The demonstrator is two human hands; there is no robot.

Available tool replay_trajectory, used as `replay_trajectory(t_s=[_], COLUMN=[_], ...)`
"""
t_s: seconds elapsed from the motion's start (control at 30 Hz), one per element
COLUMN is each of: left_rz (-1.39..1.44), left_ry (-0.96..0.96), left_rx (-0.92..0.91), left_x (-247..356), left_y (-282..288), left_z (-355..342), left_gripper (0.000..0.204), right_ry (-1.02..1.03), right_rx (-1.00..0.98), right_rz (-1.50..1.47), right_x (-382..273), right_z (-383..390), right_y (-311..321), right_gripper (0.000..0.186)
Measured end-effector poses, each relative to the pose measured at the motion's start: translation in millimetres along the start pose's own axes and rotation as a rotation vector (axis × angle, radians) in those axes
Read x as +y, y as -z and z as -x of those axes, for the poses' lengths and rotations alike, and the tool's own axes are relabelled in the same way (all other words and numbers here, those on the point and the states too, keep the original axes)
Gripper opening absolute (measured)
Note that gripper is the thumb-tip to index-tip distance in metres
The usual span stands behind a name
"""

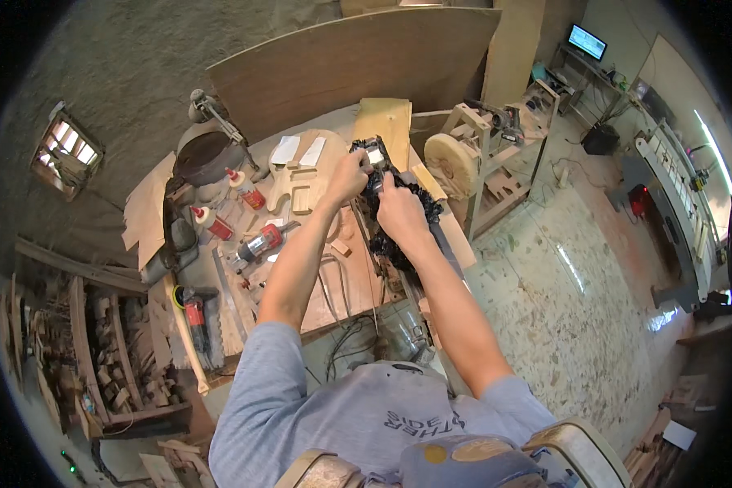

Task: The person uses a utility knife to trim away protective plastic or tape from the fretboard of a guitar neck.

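A crumpled, shiny black plastic bag (398,246) lies along the right side of the workbench. My left hand (348,176) is at its far end, fingers curled and pinching the black material. Just past those fingers a small pale item (374,154) shows in the black; its kind is unclear. My right hand (402,213) rests on the bag, closer to me, with its fingers bent onto it; the fingertips are partly hidden. Left of my left forearm are a red-and-grey power tool (262,241) and two white-and-red glue bottles (246,192).
Wooden cut-outs (301,199), clamps and a small wood block (341,247) lie on the workbench. An angle grinder (195,319) is at its left edge. A wooden frame with a round disc (450,166) stands to the right. Beyond the tiled floor (537,268) is a large machine (675,220).
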State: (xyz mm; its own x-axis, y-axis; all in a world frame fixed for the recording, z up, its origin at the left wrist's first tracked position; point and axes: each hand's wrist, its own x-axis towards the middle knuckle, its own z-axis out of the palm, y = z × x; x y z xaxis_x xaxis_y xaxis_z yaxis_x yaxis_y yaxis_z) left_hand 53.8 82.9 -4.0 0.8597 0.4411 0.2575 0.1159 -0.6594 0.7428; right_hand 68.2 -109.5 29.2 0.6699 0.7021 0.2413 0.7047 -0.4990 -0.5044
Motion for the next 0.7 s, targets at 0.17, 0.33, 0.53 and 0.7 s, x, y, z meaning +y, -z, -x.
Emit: replay_trajectory(t_s=[0.17,0.33,0.53,0.7], left_rz=[0.035,0.086,0.065,-0.014], left_ry=[-0.035,-0.007,-0.030,-0.212], left_rx=[0.048,0.066,0.100,-0.077], left_x=[-6,-11,-8,22], left_y=[-6,-5,0,25], left_z=[0,6,14,12], left_gripper=[0.012,0.013,0.015,0.031], right_ry=[0.001,-0.047,-0.027,-0.047], right_rx=[0.006,-0.062,0.226,0.162], right_rz=[0.005,0.017,-0.241,-0.163], right_x=[6,8,8,21], right_z=[9,14,11,6], right_y=[3,14,17,12], right_gripper=[0.048,0.045,0.041,0.039])
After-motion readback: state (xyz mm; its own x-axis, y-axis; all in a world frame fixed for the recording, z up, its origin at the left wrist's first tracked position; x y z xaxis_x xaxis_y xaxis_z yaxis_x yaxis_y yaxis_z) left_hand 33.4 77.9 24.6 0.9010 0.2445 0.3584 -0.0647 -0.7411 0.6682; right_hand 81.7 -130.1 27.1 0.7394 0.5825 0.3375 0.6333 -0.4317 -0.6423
